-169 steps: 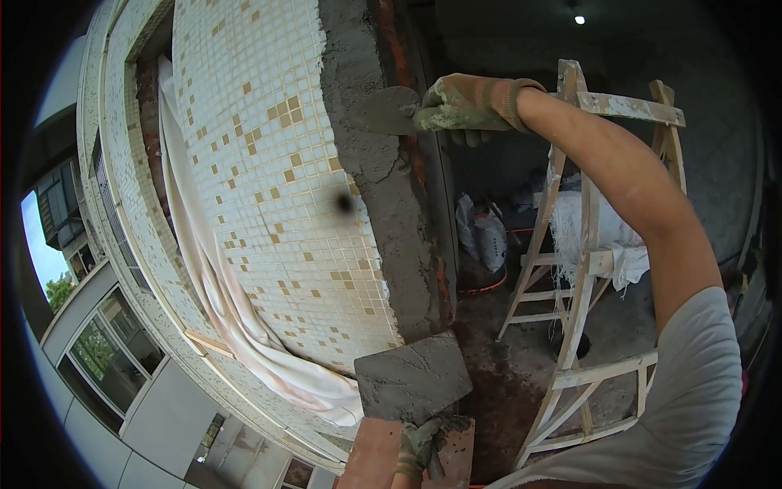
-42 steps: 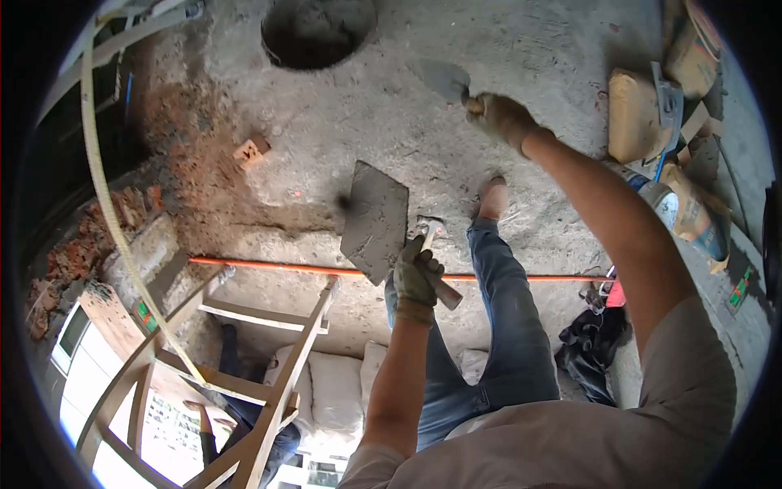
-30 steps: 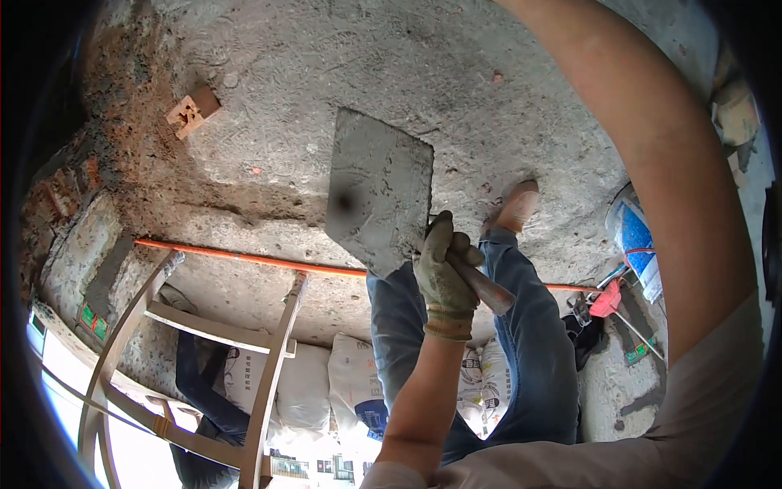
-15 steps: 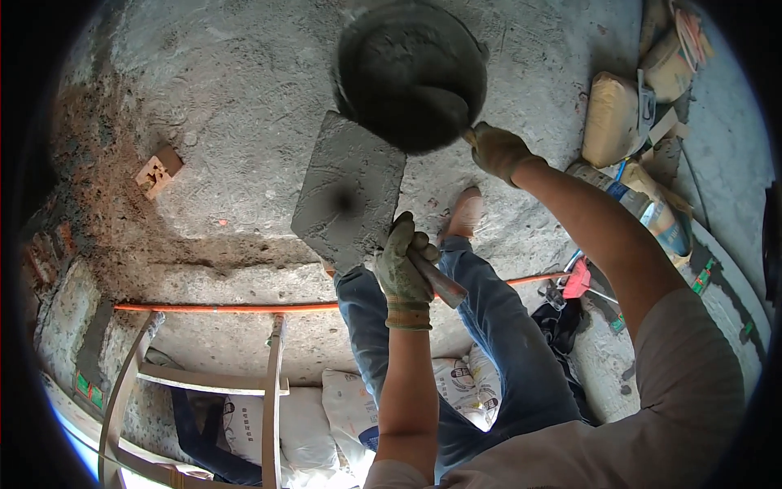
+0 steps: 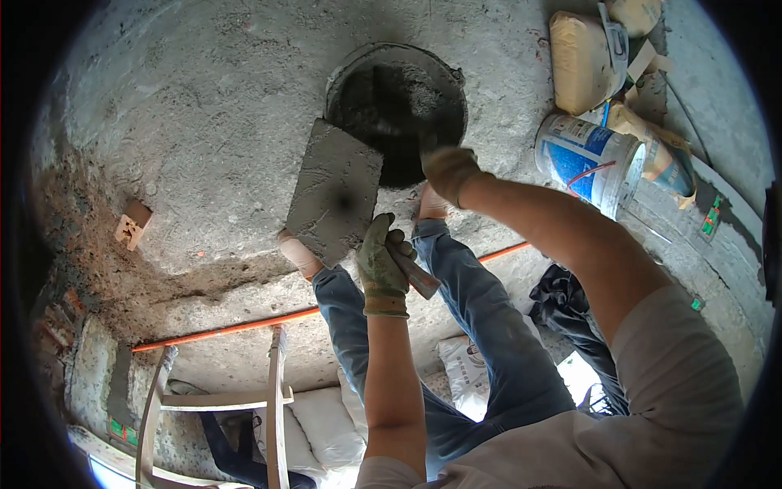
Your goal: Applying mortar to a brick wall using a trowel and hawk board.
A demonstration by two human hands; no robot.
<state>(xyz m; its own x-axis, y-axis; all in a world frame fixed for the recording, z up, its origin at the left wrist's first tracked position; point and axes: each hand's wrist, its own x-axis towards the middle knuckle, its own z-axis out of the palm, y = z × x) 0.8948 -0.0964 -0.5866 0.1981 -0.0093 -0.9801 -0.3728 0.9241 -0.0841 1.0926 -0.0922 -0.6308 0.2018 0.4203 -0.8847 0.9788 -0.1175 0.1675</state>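
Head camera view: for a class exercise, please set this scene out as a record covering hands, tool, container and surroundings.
Left hand: gloved, gripping a handle
Tool: flat grey board
Right hand: gloved, at the near side of the round bucket; grip unclear
Container: bucket with grey mix
Surroundings: holed brick, wooden ladder, blue-and-white pail

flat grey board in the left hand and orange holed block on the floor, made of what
Flat grey board: material uncertain; a matte, streaky, apparently mortar coating hides it. Orange holed block: probably fired clay, dull, judging by its colour and hollow cores.
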